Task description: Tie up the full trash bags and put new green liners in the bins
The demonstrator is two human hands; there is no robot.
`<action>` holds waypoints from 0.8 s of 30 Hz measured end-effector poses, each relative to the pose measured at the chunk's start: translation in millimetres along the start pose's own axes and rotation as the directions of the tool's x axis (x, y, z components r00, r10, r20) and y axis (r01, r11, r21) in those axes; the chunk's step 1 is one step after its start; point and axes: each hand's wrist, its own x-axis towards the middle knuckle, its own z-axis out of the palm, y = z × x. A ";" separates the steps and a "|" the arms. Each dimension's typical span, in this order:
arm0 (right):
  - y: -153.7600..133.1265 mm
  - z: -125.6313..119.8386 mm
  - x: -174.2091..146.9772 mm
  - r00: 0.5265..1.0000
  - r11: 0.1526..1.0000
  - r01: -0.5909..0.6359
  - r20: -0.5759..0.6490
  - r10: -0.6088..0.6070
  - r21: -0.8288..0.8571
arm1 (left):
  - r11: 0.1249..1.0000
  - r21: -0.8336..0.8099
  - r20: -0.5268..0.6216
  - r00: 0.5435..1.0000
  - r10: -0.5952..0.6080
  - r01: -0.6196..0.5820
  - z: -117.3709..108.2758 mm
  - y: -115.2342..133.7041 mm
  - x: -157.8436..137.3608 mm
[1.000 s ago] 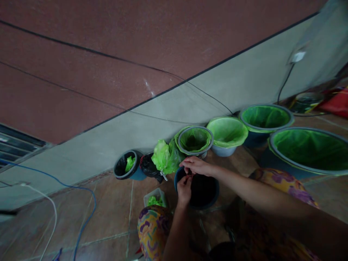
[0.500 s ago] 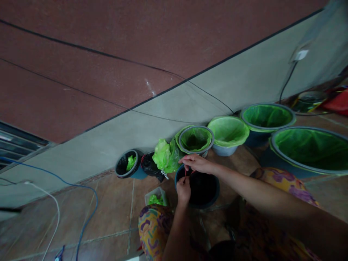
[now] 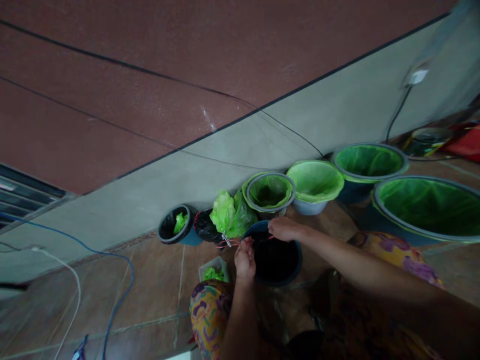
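Note:
Over a dark blue bin [image 3: 299,262] with a black inside, my left hand [image 3: 245,259] is closed on a thin red string [image 3: 232,243], whose loose end sticks out to the left. My right hand [image 3: 287,229] is closed at the bin's far rim, with a bit of red string by its fingertips. Just beyond my left hand sits a knotted light green plastic bag [image 3: 234,215]. A black plastic bag [image 3: 207,227] with a red tie rests beside it. What the strings are fastened to is too dark to make out.
Along the wall stand a green-lined grey-rimmed bin [image 3: 290,197], a pale bin [image 3: 317,207] and two larger lined bins [image 3: 350,192], [image 3: 397,217]. Left are a black-lined bin [image 3: 193,237] and a small white container [image 3: 224,265] with green plastic. A blue cable [image 3: 131,280] crosses the tiles.
My hands have moved apart, the left one slightly left and down, the right one to the right. The red string now sticks out left of my left hand.

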 end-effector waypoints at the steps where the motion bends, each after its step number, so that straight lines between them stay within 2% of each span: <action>1: -2.1 3.1 -1.2 0.999 0.999 -0.019 0.028 0.020 -0.035 | 1.000 -0.013 -0.004 1.000 -0.002 0.002 1.7 1.6 0.5; 5: -6.2 8.9 -1.5 0.990 0.992 -0.036 0.133 0.052 -0.119 | 1.000 0.018 0.038 0.999 -0.008 0.007 7.2 10.8 2.4; 9: -5.8 1.0 0.3 0.998 0.990 0.028 0.058 -0.021 -0.135 | 0.971 0.231 0.220 0.975 0.010 -0.062 12.9 21.9 4.3; 12: -8.0 -4.0 -0.5 0.999 0.990 0.026 0.048 -0.020 -0.136 | 0.870 0.466 0.346 0.938 -0.014 -0.159 19.5 28.0 7.1; 16: -15.5 -2.9 -1.3 0.996 0.987 0.079 0.038 -0.075 -0.142 | 0.683 0.675 0.410 0.911 -0.034 -0.279 28.7 28.5 11.4; 19: -18.0 -1.0 -0.1 0.982 0.961 0.175 -0.038 -0.188 -0.215 | 0.594 0.725 0.471 0.880 -0.059 -0.349 33.5 22.6 11.3; 22: -15.6 -0.3 1.7 0.940 0.927 0.283 -0.123 -0.319 -0.246 | 0.569 0.711 0.540 0.839 -0.066 -0.413 35.9 15.3 8.6; 24: -13.1 0.2 3.3 0.923 0.926 0.308 -0.165 -0.347 -0.219 | 0.562 0.688 0.591 0.804 -0.068 -0.459 35.9 11.5 7.3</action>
